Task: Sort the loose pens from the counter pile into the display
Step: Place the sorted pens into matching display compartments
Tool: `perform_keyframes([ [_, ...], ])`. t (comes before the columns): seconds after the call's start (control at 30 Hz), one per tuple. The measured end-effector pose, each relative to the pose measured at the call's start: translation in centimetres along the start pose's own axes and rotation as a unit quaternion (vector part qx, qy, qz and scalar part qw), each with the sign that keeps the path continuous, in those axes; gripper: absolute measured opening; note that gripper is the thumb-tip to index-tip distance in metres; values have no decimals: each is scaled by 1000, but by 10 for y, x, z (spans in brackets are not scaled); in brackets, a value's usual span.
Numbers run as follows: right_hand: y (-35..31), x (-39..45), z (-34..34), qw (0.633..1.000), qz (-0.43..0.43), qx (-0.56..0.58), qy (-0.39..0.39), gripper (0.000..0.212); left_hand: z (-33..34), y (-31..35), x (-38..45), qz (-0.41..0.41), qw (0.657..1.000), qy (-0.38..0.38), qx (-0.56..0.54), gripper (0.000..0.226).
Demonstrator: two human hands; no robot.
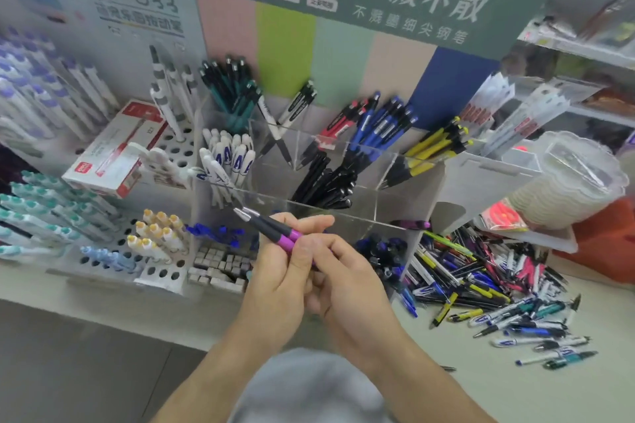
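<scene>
Two purple pens (271,228) with dark grips point up and left, tips near the clear acrylic display (360,213). My left hand (280,271) pinches them between thumb and fingers. My right hand (343,278) curls around their rear ends from the right. The display's compartments hold black pens (326,182), blue pens (381,127), yellow pens (433,148) and white pens (230,158). The loose pile of mixed pens (488,285) lies on the counter to the right of my hands.
A red-and-white pen box (113,151) leans at the left. White peg racks (161,271) with capped pens stand at the left. A stack of clear plastic lids (567,182) sits at the right, above an orange container (604,237).
</scene>
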State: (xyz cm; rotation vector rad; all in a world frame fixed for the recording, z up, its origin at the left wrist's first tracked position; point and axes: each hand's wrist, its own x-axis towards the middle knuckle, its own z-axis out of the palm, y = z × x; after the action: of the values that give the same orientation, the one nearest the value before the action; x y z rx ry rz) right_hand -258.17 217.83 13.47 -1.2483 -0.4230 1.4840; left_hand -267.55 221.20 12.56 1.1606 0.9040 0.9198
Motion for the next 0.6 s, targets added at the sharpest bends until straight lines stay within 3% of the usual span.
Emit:
perform_keyframes([
  [0.07, -13, -5, -12, 999, -43, 22, 10, 19, 3, 13, 7, 29, 999, 36, -14, 25],
  [0.13, -27, -10, -28, 995, -92, -7, 28, 23, 0, 23, 15, 91, 993, 65, 43, 26],
  [0.3, -62, -26, -66, 964, -223, -99, 105, 18, 10, 27, 24, 120, 986, 23, 111, 28],
  [0.37, -80, -33, -81, 924, -300, -147, 185, 13, 11, 15, 37, 196, 941, 50, 270, 47],
  [0.47, -96, -30, -103, 816, -388, -319, 284, 22, 15, -8, 62, 267, 865, 18, 424, 61],
  [0.53, -97, -16, -109, 752, -398, -446, 279, 22, 24, -21, 74, 282, 847, -9, 451, 51],
  [0.6, -90, 2, -108, 719, -384, -525, 246, 17, 30, -30, 82, 299, 842, -4, 449, 44],
])
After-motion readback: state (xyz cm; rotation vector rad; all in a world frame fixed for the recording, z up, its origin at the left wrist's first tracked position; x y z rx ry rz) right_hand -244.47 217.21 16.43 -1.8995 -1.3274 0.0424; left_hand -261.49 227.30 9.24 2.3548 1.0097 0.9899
